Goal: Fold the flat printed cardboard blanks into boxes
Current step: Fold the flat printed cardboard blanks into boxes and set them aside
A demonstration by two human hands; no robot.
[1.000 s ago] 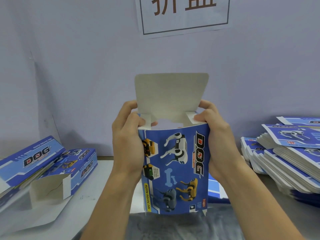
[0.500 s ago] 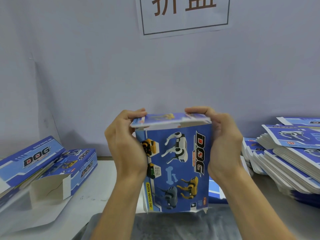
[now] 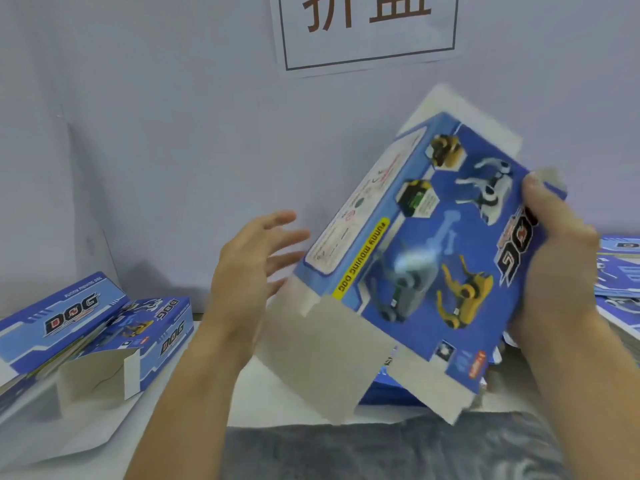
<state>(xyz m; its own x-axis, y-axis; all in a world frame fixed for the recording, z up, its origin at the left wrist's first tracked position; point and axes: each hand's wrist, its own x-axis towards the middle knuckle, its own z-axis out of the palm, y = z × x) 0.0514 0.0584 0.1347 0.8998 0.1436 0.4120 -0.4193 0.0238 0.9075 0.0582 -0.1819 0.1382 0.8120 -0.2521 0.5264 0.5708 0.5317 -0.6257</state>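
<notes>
A blue printed box (image 3: 426, 244) with robot dogs and "DOG" lettering is held up in the air, tilted to the right. Grey flaps hang unfolded at its lower end and another grey flap shows at its upper end. My right hand (image 3: 557, 258) grips its right edge. To the left of the box, my left hand (image 3: 252, 268) is off the cardboard with its fingers spread. The image is blurred by motion.
Two folded blue boxes (image 3: 104, 327) lie on the white table (image 3: 162, 420) at the left, one with an unfolded grey flap. A stack of flat blanks (image 3: 620, 275) sits at the right edge. A grey wall with a paper sign (image 3: 367, 29) stands behind.
The box stood upright between both hands while its top flap was folded down. Now it has swung over, tilted right, held by the right hand alone; the left hand has let go.
</notes>
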